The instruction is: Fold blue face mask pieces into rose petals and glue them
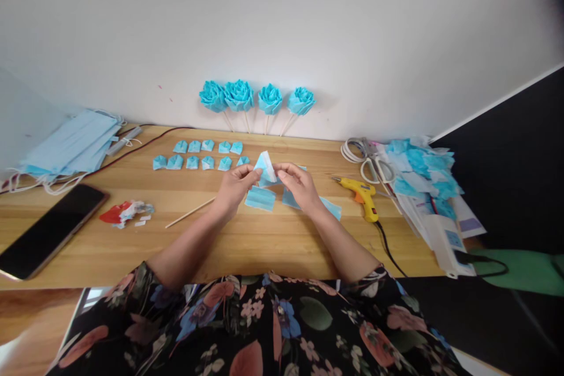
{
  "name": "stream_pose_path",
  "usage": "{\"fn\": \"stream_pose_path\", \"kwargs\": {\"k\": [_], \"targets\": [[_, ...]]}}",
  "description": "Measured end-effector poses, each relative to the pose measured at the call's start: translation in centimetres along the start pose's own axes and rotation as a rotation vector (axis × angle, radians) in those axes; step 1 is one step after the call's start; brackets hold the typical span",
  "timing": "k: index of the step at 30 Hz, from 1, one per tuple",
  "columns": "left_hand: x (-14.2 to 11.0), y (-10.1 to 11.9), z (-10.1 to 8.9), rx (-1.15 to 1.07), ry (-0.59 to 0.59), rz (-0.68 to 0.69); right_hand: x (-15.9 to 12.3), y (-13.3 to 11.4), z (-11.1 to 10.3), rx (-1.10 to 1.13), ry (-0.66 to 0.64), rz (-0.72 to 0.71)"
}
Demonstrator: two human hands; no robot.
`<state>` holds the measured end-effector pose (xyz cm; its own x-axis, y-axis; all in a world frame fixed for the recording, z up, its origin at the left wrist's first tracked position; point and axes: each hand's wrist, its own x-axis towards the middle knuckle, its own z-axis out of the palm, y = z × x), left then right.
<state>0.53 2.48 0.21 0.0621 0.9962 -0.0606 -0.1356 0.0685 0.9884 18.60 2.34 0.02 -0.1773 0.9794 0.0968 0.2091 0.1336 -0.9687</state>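
Observation:
Between my two hands, above the middle of the table, is a blue-and-white fabric piece (265, 168) folded to a point at the top. My left hand (235, 188) pinches its lower left side between thumb and fingers. At its right edge, my right hand (298, 187) has thumb and fingers closed on it. Below lies a flat pleated blue fabric piece (260, 199); more blue pieces (331, 208) lie partly hidden under my right hand. Two rows of small folded blue petals (192, 162) sit to the left. A thin wooden stick (190, 212) rests beside my left wrist.
Several blue fabric flowers (239, 95) on sticks lean against the wall. A yellow glue gun (361, 195), scissors (374, 164) and a power strip (450, 244) are at right, near blue scraps (423, 167). Face masks (73, 144), a phone (50, 229) and a red-white scrap (123, 212) are left.

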Motion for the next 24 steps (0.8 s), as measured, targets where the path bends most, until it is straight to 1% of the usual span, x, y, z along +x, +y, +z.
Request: {"fn": "stream_pose_path", "kwargs": {"k": [3,6,12,16,20,24], "targets": [[0.01,-0.08,0.01,-0.007,-0.002,-0.004,-0.02,-0.29,-0.03,0.017,-0.023,0.012],[0.03,-0.15,0.01,-0.011,-0.009,0.005,-0.12,-0.17,0.26,0.018,-0.050,-0.014],[0.00,-0.14,0.05,0.042,-0.064,0.009,-0.12,0.43,0.47,-0.054,-0.075,-0.025],[-0.07,0.01,0.11,0.082,-0.081,0.014,-0.06,0.24,0.34,-0.106,-0.060,-0.030],[-0.21,0.24,0.33,0.047,-0.097,0.008,-0.01,0.26,0.35,-0.115,-0.030,-0.046],[-0.29,0.25,0.38,0.029,-0.105,-0.005,0.01,0.49,0.35,-0.099,-0.056,-0.046]]}}
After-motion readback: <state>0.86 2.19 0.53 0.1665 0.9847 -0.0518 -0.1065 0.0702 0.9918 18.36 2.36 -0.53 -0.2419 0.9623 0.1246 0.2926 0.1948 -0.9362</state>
